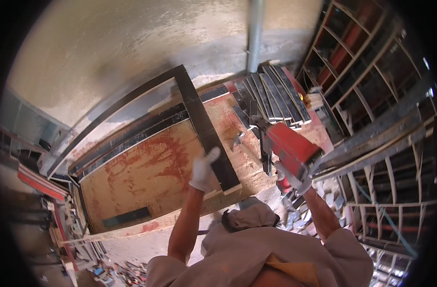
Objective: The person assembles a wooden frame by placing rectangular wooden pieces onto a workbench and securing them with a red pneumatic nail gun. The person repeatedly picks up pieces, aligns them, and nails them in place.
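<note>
My left hand (pixel 202 171), in a white glove, is at the left edge of a wide black board (pixel 202 124). Its thumb reaches onto the board's face, while the other fingers are blurred and partly hidden at the edge. A long narrow black strip (pixel 118 105) meets the board at its far end, forming a corner. On the right, my gloved right hand (pixel 295 178) is closed around a red-and-black power tool (pixel 292 143), its black nose pointing away to the left. Beside the tool lies a hammer (pixel 247 152) with a pale handle, on the worktable (pixel 142 158).
Black strips (pixel 278 95) are stacked at the table's far right. More long black strips (pixel 132 136) lie along its far side, and a short dark piece (pixel 126 216) near the front edge. Latticed frames (pixel 390 186) lean at right; offcuts (pixel 127 272) litter the floor.
</note>
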Motion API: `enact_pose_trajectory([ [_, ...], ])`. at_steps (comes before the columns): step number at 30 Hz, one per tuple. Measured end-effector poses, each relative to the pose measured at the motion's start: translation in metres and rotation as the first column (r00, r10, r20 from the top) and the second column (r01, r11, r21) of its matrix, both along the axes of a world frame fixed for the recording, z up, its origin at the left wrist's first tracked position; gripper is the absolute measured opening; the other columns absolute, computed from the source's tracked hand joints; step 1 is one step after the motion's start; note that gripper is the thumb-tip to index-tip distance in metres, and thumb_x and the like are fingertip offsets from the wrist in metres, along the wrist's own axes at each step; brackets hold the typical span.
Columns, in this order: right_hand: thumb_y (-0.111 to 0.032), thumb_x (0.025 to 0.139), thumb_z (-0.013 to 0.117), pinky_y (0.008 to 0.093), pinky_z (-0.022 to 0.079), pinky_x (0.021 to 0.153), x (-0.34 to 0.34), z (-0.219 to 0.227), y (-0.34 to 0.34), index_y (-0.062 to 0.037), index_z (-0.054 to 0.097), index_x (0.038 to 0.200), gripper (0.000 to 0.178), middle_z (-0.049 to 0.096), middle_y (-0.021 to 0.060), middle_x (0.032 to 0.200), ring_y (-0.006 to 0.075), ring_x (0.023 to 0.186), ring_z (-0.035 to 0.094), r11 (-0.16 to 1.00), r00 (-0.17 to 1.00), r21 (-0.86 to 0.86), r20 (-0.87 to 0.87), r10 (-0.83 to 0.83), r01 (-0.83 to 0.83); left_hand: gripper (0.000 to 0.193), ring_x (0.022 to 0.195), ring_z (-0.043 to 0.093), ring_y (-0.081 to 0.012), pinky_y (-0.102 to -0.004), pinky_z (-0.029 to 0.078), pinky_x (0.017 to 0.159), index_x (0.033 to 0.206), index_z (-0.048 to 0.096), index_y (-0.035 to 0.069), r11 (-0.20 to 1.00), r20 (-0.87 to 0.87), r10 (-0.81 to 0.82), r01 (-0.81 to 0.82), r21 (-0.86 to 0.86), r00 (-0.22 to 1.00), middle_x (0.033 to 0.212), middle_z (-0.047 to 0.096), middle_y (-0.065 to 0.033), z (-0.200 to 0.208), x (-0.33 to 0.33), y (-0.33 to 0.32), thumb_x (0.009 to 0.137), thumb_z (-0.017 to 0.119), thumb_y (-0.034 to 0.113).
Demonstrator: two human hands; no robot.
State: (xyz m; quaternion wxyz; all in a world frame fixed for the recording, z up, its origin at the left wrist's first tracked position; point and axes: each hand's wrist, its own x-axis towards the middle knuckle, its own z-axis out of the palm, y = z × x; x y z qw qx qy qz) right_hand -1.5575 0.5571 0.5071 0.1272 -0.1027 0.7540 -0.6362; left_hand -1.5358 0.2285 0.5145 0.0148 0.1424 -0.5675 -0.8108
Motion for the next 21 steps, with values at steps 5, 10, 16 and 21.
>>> enact_pose_trajectory([
  [5, -0.016, 0.103, 0.053, 0.0337, 0.045, 0.096, -0.144, 0.051, -0.058, -0.0003, 0.051, 0.136, 0.037, 0.057, 0.0151, 0.123, 0.0195, 0.113, 0.055, 0.905, 0.901, 0.018, 0.108, 0.42, -0.424, 0.034, 0.091, 0.066, -0.0154, -0.0297, 0.054, 0.082, 0.116, 0.068, -0.003, 0.971, -0.016, 0.201, -0.202, -0.132, 0.979, 0.103, 0.072, -0.0075, 0.019, -0.114, -0.072, 0.093, 0.072, 0.021],
  [10, -0.019, 0.101, 0.061, 0.0248, 0.046, 0.06, -0.229, 0.133, -0.157, 0.0024, 0.067, 0.113, 0.025, 0.061, 0.0018, 0.079, 0.0092, 0.068, 0.054, 0.88, 0.765, -0.105, 0.453, 0.457, -0.464, 0.03, 0.074, 0.069, -0.0171, -0.0315, 0.057, 0.067, 0.107, 0.071, -0.001, 0.976, 0.155, 0.188, -0.202, 0.076, 0.97, 0.094, 0.073, -0.0074, 0.018, -0.204, -0.123, 0.09, 0.076, 0.022],
  [16, -0.009, 0.091, 0.067, 0.0284, 0.043, 0.042, -0.281, 0.181, -0.23, -0.0022, 0.067, 0.085, 0.009, 0.052, 0.0008, 0.06, 0.011, 0.047, 0.051, 0.872, 0.839, 0.082, 0.33, 0.433, -0.482, 0.027, 0.075, 0.069, -0.0164, -0.0322, 0.056, 0.068, 0.101, 0.074, 0.0, 0.971, 0.167, 0.153, -0.18, 0.156, 0.974, 0.091, 0.074, -0.0083, 0.025, -0.226, -0.121, 0.084, 0.081, 0.02],
  [21, -0.008, 0.084, 0.069, 0.0298, 0.043, 0.042, -0.308, 0.181, -0.267, -0.0057, 0.062, 0.075, 0.011, 0.051, 0.001, 0.057, 0.0129, 0.044, 0.05, 0.863, 0.817, 0.106, 0.394, 0.42, -0.495, 0.028, 0.073, 0.066, -0.0137, -0.0293, 0.054, 0.065, 0.095, 0.075, -0.003, 0.972, 0.106, 0.228, -0.22, -0.081, 0.968, 0.089, 0.073, -0.0068, 0.008, -0.228, -0.124, 0.083, 0.082, 0.022],
])
